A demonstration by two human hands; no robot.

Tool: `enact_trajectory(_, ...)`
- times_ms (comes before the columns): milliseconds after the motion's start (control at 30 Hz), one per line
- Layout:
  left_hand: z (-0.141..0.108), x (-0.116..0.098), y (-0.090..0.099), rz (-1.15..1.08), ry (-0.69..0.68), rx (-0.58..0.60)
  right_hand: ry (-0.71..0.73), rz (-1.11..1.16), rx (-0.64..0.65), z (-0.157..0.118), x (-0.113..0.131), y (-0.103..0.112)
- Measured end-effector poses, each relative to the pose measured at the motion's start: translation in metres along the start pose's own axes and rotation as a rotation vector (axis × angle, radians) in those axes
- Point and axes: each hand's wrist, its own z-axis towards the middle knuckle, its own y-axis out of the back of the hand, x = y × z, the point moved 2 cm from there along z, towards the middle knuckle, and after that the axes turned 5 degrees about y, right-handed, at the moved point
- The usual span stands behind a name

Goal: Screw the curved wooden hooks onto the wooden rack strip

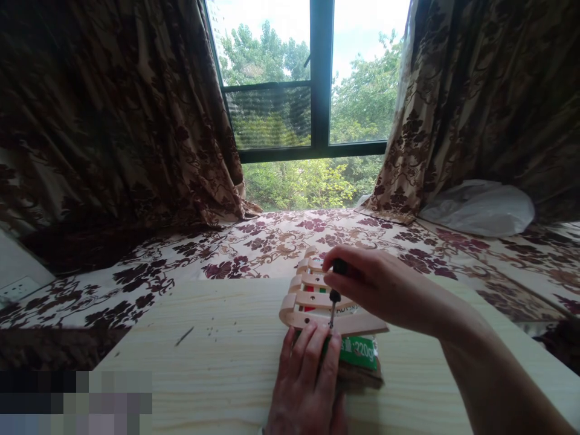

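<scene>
On the bench point(217, 368), your right fingers point(348, 257) grip the screwdriver point(335, 295), flat left fingers point(315, 351) steady slatted wood point(326, 299). Dark spots dot it; screwing looks unfinished

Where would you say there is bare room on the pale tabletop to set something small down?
The pale tabletop looks bare left of the left hand, nearer than the dark sliver; a smaller patch lies between the green label and the right forearm. Crowded: around the slatted wooden piece, with right hand and screwdriver.
</scene>
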Motion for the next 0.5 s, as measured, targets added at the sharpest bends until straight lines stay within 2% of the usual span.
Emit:
enact_trajectory(100,0.005,0.001,0.006,0.001,-0.008,-0.006,-0.004,-0.017,0.021,-0.001,0.005,0.000)
enact_trajectory(167,0.010,0.002,0.017,0.007,-0.008,-0.023,-0.041,-0.032,-0.003,0.001,0.004,-0.002)
enact_trajectory(200,0.013,0.003,0.021,0.032,-0.022,0.115,-0.060,-0.031,-0.015,0.002,0.003,-0.003)
enact_trajectory(233,0.016,0.004,0.027,0.011,-0.014,0.117,-0.076,-0.030,-0.025,0.003,0.001,-0.004)
enact_trajectory(267,0.018,0.007,0.033,-0.026,0.050,0.094,-0.086,-0.031,-0.033,0.003,0.001,-0.005)
enact_trajectory(333,0.019,0.015,0.042,-0.156,0.253,0.021,-0.091,-0.046,-0.038,0.004,0.000,-0.007)
enact_trajectory(400,0.016,0.027,0.043,-0.328,0.529,-0.008,-0.089,-0.066,-0.035,0.004,0.001,-0.007)
enact_trajectory(500,0.008,0.045,0.032,-0.695,1.092,-0.045,-0.090,-0.073,-0.031,0.004,0.000,-0.007)
